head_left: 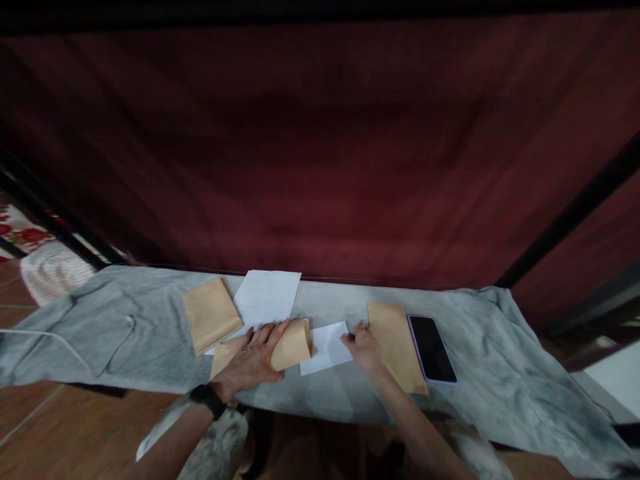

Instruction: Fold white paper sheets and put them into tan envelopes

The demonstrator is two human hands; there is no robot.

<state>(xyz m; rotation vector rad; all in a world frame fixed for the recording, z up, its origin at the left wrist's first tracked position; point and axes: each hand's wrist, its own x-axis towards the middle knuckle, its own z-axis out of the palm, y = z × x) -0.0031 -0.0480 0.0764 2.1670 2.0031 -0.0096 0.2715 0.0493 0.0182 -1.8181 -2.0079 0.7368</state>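
My left hand [257, 353], with a black watch on its wrist, lies flat with fingers spread on a brown paper envelope [293, 347]. The envelope's right end curls up and stands open. A folded white paper [325, 348] lies just right of that end; whether its left edge reaches inside, I cannot tell. My right hand [364, 348] pinches the paper's right edge between thumb and fingers. Beside my right hand, a second brown envelope [400, 347] lies flat, partly under the wrist.
A stack of brown envelopes [211, 313] and white sheets [270, 293] lie at the left back. A phone [433, 349] rests at the right. Grey cloth [500, 360] covers the narrow surface, with a white cable [60, 340] at left. Dark red panel [330, 147] rises behind.
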